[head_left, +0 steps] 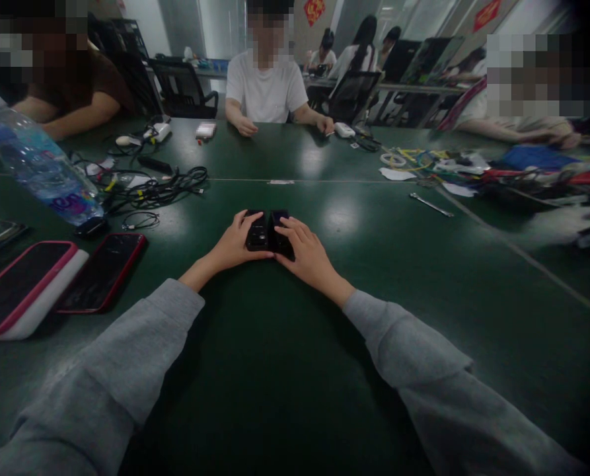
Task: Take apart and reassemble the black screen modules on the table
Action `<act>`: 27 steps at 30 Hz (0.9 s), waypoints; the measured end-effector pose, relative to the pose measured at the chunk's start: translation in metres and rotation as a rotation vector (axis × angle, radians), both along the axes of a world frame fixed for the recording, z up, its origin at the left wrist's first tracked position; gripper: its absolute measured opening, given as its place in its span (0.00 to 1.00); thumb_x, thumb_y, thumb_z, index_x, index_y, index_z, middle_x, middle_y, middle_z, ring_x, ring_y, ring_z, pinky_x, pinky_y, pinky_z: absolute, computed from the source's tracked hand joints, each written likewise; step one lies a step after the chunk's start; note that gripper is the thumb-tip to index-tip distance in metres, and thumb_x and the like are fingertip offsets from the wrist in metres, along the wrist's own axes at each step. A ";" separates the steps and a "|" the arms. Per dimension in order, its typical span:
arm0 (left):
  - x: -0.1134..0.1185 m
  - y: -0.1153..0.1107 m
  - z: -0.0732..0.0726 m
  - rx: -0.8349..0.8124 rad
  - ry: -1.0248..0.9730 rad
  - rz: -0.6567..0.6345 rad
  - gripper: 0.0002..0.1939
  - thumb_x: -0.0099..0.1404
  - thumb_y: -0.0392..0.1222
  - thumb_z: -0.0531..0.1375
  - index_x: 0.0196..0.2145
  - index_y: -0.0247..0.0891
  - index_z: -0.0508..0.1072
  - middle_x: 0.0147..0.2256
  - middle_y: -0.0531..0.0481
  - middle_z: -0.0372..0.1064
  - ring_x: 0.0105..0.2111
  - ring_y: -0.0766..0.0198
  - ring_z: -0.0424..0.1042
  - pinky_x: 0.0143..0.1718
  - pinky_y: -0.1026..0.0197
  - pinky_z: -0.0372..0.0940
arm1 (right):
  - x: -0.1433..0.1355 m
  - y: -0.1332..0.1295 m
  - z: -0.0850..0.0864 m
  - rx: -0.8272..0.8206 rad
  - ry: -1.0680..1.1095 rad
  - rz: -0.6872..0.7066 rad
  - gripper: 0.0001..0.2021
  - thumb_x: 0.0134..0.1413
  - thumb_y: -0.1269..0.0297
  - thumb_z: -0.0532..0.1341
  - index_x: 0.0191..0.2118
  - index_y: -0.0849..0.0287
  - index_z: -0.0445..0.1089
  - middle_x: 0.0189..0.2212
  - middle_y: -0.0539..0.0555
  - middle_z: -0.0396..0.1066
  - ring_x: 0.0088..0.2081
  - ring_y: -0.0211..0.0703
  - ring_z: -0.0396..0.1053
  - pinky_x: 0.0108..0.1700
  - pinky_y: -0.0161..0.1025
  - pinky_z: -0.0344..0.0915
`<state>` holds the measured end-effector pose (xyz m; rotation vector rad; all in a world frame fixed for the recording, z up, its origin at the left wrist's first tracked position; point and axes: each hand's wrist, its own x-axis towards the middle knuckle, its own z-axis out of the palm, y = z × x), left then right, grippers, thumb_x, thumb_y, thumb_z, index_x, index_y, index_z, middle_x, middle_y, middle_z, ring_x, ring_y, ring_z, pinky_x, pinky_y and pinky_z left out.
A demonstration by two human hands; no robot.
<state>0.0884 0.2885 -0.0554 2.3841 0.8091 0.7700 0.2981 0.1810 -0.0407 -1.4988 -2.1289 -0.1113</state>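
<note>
Near the middle of the green table [285,370], two small black box-shaped devices sit side by side with a narrow gap between them. My left hand [229,246] is closed round the left black device [258,233], thumb along its near edge. Small pale marks show on that device's upper face. The right black device [277,218] is gripped by my right hand [308,252], whose fingers lie across its top and hide much of it. Both thumbs come close together at the near ends of the devices. Their exact kind cannot be made out.
Left are a phone in a red case [109,271], a pink-edged phone [24,291], a tilted water bottle [41,158] and tangled black cables [176,188]. Right lie a wrench [431,205] and a heap of coloured wires [448,158]. A person in white [265,86] sits opposite.
</note>
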 end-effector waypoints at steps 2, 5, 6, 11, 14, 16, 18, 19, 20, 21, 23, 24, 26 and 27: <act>-0.009 0.007 0.001 0.030 0.033 0.019 0.51 0.49 0.62 0.69 0.65 0.47 0.53 0.65 0.38 0.45 0.67 0.37 0.46 0.65 0.34 0.50 | 0.003 0.002 -0.001 0.039 0.008 -0.045 0.24 0.58 0.60 0.60 0.59 0.57 0.59 0.63 0.61 0.57 0.65 0.59 0.51 0.58 0.59 0.63; -0.027 0.019 0.001 0.024 0.055 0.088 0.51 0.51 0.61 0.69 0.65 0.48 0.51 0.66 0.40 0.43 0.68 0.37 0.45 0.65 0.35 0.50 | 0.011 0.005 -0.003 0.070 0.027 -0.134 0.21 0.57 0.61 0.60 0.55 0.59 0.62 0.59 0.63 0.60 0.63 0.61 0.54 0.57 0.60 0.63; -0.033 0.023 0.000 0.020 0.049 0.114 0.51 0.50 0.61 0.69 0.65 0.48 0.51 0.66 0.40 0.42 0.68 0.37 0.44 0.65 0.35 0.49 | 0.014 0.007 -0.003 0.080 0.038 -0.169 0.19 0.57 0.62 0.60 0.53 0.60 0.63 0.57 0.63 0.62 0.62 0.60 0.55 0.57 0.60 0.63; -0.047 0.034 -0.003 -0.011 0.025 0.153 0.50 0.51 0.60 0.69 0.65 0.49 0.51 0.66 0.41 0.39 0.68 0.38 0.44 0.66 0.35 0.48 | 0.022 0.008 -0.006 0.123 0.111 -0.318 0.16 0.57 0.67 0.57 0.51 0.60 0.63 0.54 0.64 0.60 0.58 0.59 0.59 0.58 0.58 0.63; -0.047 0.033 -0.001 -0.038 0.026 0.132 0.50 0.51 0.60 0.69 0.65 0.49 0.51 0.66 0.41 0.38 0.68 0.37 0.43 0.66 0.34 0.47 | 0.023 0.007 -0.008 0.129 0.216 -0.389 0.20 0.56 0.68 0.57 0.55 0.62 0.61 0.56 0.66 0.56 0.56 0.59 0.61 0.56 0.56 0.64; -0.044 0.030 0.001 -0.058 0.034 0.100 0.51 0.50 0.60 0.69 0.65 0.51 0.50 0.67 0.41 0.38 0.68 0.36 0.42 0.65 0.32 0.48 | 0.024 0.006 -0.008 0.089 0.297 -0.427 0.21 0.56 0.67 0.57 0.56 0.62 0.61 0.55 0.66 0.58 0.52 0.57 0.66 0.52 0.54 0.68; -0.041 0.026 0.002 -0.073 0.042 0.067 0.51 0.50 0.60 0.70 0.65 0.52 0.50 0.67 0.42 0.38 0.68 0.36 0.40 0.65 0.32 0.48 | 0.024 0.006 -0.008 0.044 0.341 -0.460 0.21 0.57 0.66 0.57 0.57 0.61 0.61 0.52 0.65 0.62 0.47 0.55 0.69 0.48 0.54 0.70; -0.039 0.024 0.003 -0.077 0.044 0.057 0.51 0.50 0.61 0.70 0.65 0.52 0.50 0.67 0.42 0.38 0.68 0.36 0.40 0.65 0.32 0.49 | 0.024 0.006 -0.008 0.031 0.347 -0.475 0.21 0.57 0.65 0.57 0.57 0.61 0.61 0.52 0.64 0.63 0.45 0.55 0.70 0.47 0.54 0.71; -0.037 0.022 0.003 -0.081 0.046 0.051 0.52 0.50 0.61 0.69 0.66 0.52 0.50 0.67 0.41 0.37 0.69 0.36 0.40 0.65 0.32 0.49 | 0.023 0.006 -0.008 0.028 0.346 -0.486 0.22 0.57 0.65 0.57 0.57 0.61 0.61 0.51 0.64 0.64 0.44 0.55 0.70 0.47 0.54 0.71; -0.035 0.020 0.004 -0.082 0.046 0.049 0.52 0.50 0.61 0.69 0.66 0.51 0.50 0.67 0.41 0.37 0.68 0.36 0.41 0.65 0.33 0.49 | 0.023 0.006 -0.009 0.030 0.343 -0.494 0.22 0.58 0.65 0.57 0.57 0.60 0.61 0.52 0.64 0.64 0.44 0.55 0.70 0.47 0.55 0.71; -0.032 0.017 0.003 -0.073 0.038 0.041 0.52 0.50 0.62 0.69 0.65 0.51 0.51 0.67 0.41 0.38 0.68 0.36 0.42 0.64 0.32 0.50 | 0.023 0.007 -0.011 0.043 0.342 -0.520 0.22 0.57 0.65 0.57 0.58 0.61 0.62 0.52 0.65 0.64 0.45 0.55 0.70 0.47 0.55 0.71; -0.030 0.015 0.003 -0.067 0.034 0.038 0.52 0.50 0.62 0.69 0.65 0.51 0.51 0.67 0.40 0.39 0.68 0.35 0.42 0.64 0.32 0.50 | 0.024 0.008 -0.011 0.050 0.346 -0.537 0.22 0.57 0.65 0.57 0.57 0.61 0.62 0.52 0.65 0.64 0.45 0.55 0.70 0.47 0.56 0.70; -0.029 0.015 0.002 -0.061 0.035 0.036 0.52 0.50 0.62 0.69 0.66 0.51 0.50 0.67 0.40 0.39 0.68 0.35 0.43 0.64 0.32 0.50 | 0.025 0.008 -0.012 0.073 0.364 -0.570 0.22 0.56 0.66 0.57 0.57 0.62 0.62 0.52 0.65 0.65 0.47 0.56 0.70 0.48 0.57 0.70; -0.029 0.015 0.001 -0.059 0.038 0.037 0.52 0.50 0.63 0.69 0.66 0.51 0.50 0.67 0.40 0.39 0.68 0.35 0.43 0.64 0.32 0.50 | 0.026 0.008 -0.011 0.098 0.374 -0.579 0.21 0.56 0.66 0.57 0.56 0.62 0.63 0.52 0.65 0.65 0.48 0.57 0.69 0.50 0.57 0.69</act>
